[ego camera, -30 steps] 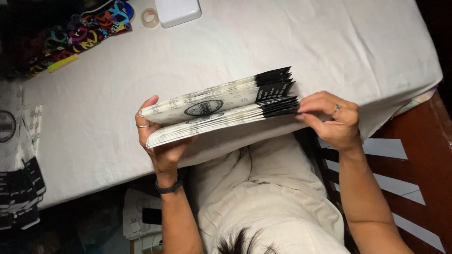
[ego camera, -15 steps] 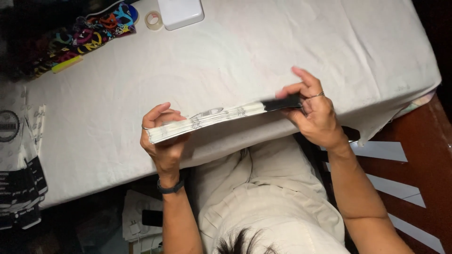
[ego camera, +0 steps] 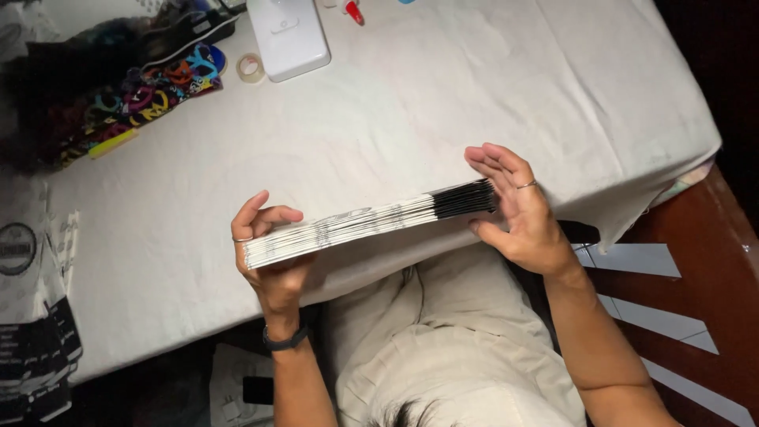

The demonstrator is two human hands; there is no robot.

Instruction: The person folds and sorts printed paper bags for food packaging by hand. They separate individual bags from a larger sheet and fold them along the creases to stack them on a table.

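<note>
At the far left, flat printed paper sheets (ego camera: 32, 316) lie on the table covered in a white cloth (ego camera: 395, 119). Next comes the left hand (ego camera: 269, 253). Its fingers curl around one end of a thick stack of white paper sheets with a black end (ego camera: 371, 223), held up above the table's near edge. The right hand (ego camera: 514, 207) is open flat, with its palm pressed against the black end.

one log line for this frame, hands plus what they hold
left hand: grips one end of paper stack | right hand: open palm flat against dark end | stack: edge-on, above white tablecloth
</note>
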